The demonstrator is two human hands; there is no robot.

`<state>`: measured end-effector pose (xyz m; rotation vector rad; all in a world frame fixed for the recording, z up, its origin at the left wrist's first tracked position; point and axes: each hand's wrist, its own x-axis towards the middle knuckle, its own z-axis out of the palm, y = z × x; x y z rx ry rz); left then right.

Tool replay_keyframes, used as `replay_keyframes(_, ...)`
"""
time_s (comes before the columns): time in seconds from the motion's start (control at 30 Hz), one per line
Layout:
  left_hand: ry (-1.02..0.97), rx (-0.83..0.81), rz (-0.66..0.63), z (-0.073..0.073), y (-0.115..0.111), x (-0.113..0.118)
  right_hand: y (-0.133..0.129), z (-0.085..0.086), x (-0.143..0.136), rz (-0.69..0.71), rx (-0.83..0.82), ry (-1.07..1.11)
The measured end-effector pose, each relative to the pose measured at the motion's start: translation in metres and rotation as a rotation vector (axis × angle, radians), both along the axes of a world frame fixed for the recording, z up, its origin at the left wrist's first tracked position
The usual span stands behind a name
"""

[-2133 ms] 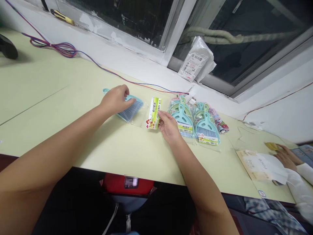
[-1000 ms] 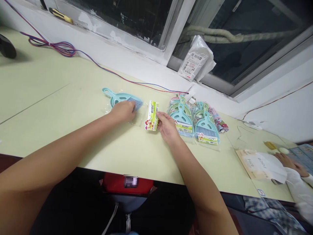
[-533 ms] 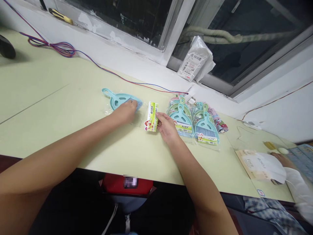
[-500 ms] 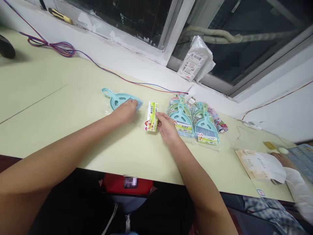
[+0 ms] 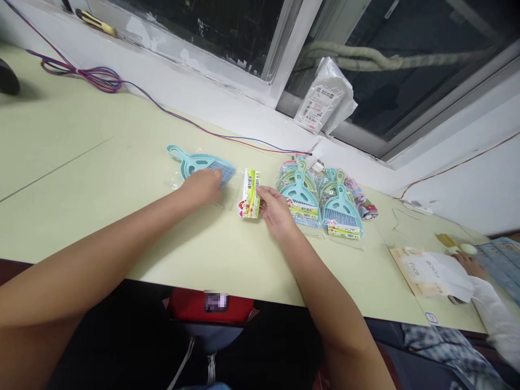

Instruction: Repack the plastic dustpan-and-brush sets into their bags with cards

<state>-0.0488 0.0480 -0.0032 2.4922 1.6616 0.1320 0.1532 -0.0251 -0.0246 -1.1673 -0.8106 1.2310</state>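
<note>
A light-blue toy dustpan and brush set point(image 5: 199, 162) lies in a clear plastic bag on the table, its looped handle pointing left. My left hand point(image 5: 203, 187) is closed, fingers curled over the bag at the brush bristles; the fingertips are mostly hidden. At the bag's right end is a green and white header card point(image 5: 249, 194) with red cartoon figures. My right hand point(image 5: 275, 208) pinches this card by its right edge, thumb on top.
Several bagged dustpan sets point(image 5: 300, 195) lie in two stacks to the right. Cables point(image 5: 174, 115) run along the wall. A wrapped box point(image 5: 320, 100) and a screwdriver point(image 5: 95, 23) rest on the sill. At far right a co-worker's hand point(image 5: 471, 265) is beside a printed pouch point(image 5: 426, 273).
My left hand has shifted slightly left and down over the bag, baring more of the bristles. My right hand keeps its pinch on the card. The co-worker's hand has moved a little.
</note>
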Motion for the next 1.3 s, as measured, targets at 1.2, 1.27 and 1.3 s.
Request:
replay_keyframes(1.2,-0.058,-0.009,-0.051,0.000,-0.003,0.006,-0.001,0.002,-0.002,-0.001,-0.022,-0.003)
replay_keyframes(1.27,-0.083,0.000,-0.066,-0.002,-0.002,0.006,-0.001,0.002,-0.002,-0.006,-0.026,-0.006)
replay_keyframes(1.3,-0.093,0.009,-0.072,-0.003,0.000,0.005,-0.001,0.002,-0.002,-0.009,-0.027,-0.006)
